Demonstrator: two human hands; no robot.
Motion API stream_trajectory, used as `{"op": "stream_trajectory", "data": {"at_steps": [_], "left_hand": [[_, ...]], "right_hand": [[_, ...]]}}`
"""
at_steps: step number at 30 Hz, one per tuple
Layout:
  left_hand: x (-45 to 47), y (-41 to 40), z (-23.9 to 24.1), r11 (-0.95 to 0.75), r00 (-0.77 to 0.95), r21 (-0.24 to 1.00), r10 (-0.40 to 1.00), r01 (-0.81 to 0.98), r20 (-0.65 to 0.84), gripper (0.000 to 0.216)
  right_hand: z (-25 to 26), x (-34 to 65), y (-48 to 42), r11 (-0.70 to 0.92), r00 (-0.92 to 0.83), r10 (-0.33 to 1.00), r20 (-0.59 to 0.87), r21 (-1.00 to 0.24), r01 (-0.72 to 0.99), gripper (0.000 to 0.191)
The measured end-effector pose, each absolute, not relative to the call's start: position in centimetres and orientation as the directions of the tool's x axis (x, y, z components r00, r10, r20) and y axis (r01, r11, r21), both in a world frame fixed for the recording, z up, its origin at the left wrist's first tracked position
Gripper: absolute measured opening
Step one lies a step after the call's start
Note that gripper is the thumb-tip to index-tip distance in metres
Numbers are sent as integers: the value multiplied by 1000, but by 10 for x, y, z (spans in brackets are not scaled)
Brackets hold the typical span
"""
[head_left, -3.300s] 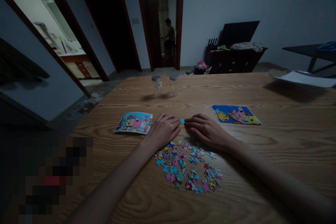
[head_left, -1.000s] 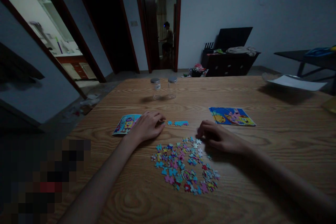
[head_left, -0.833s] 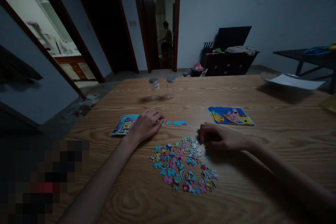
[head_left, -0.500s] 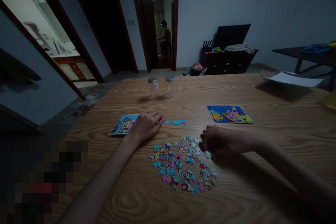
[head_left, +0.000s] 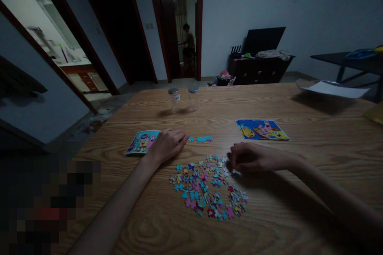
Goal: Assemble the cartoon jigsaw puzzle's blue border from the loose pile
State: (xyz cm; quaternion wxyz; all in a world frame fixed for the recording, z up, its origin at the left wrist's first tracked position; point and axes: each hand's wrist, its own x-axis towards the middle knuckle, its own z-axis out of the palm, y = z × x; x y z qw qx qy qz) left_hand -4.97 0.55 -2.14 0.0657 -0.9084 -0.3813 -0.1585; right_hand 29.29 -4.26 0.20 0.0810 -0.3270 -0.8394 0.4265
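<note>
The left hand (head_left: 169,143) is being rested, loosely curved, beside a small light-blue jigsaw piece (head_left: 190,139); the right hand (head_left: 248,157) is being held curled at the far right edge of a multicoloured jigsaw heap (head_left: 204,186). Whether anything is being gripped cannot be told. The heap is being supported by a brown wood-grained table (head_left: 149,203).

Card (head_left: 142,142) partly behind left hand (head_left: 169,143), underside of right hand (head_left: 251,155) hidden, dark table (head_left: 332,59) cropped
</note>
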Motion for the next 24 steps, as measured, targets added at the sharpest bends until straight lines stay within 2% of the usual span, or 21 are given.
{"op": "stream_trajectory", "data": {"at_steps": [3, 12, 16, 19, 24], "left_hand": [[-49, 4, -22, -685, 647, 0, 688, 728, 329, 38], [-45, -1, -22, -628, 593, 63, 759, 775, 268, 45], [-40, -4, -24, -630, 596, 102, 767, 770, 239, 46], [-34, -9, -25, -651, 608, 120, 749, 750, 264, 49], [-22, -18, -33, -700, 625, 121, 691, 703, 363, 54]], "right_hand": [[0, 287, -45, 376, -758, 636, -143, -800, 467, 15], [-6, 279, -50, 411, -721, 675, -154, -733, 542, 15], [-13, 276, -52, 451, -685, 711, -160, -644, 618, 20], [-18, 273, -55, 485, -660, 739, -136, -573, 661, 20], [-17, 271, -57, 447, -647, 739, -187, -582, 679, 15]]}}
